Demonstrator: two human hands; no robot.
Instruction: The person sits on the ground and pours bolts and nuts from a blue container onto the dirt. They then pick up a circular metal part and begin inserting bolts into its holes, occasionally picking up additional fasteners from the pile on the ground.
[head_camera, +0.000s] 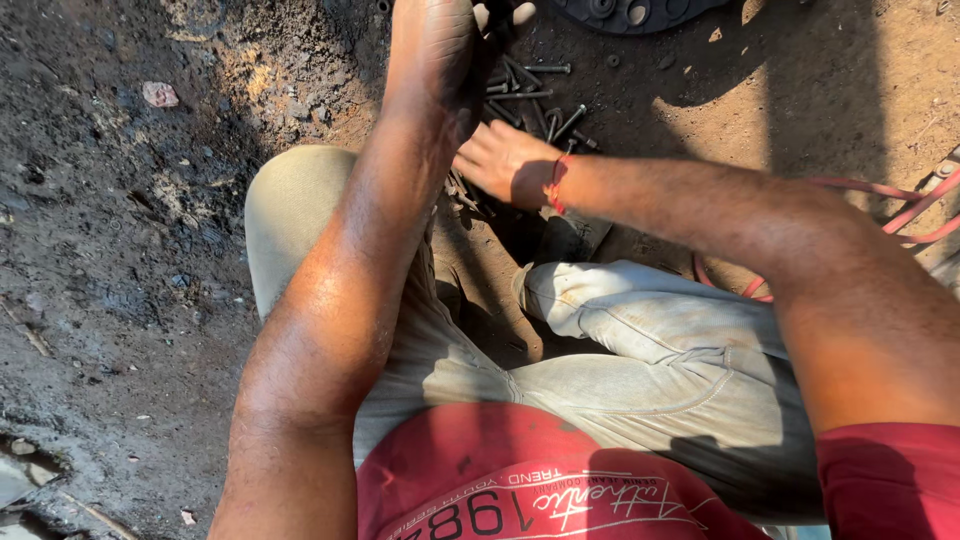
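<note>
A heap of dark, greasy bolts (535, 100) lies on the dirt in front of my knees. My right hand (505, 160), with a red thread at the wrist, rests palm down at the near edge of the heap. Its fingers are hidden behind my left forearm. My left hand (432, 50) stretches forward past the heap to the top of the view, back of the hand up. Its fingertips curl beside the far bolts, and I cannot see whether they hold anything.
A dark round metal part (630, 12) with holes lies just beyond the bolts. A red hose (905, 212) curves over the ground at the right. Oily black soil (120, 250) covers the left side, with a small pink stone (160, 94) on it.
</note>
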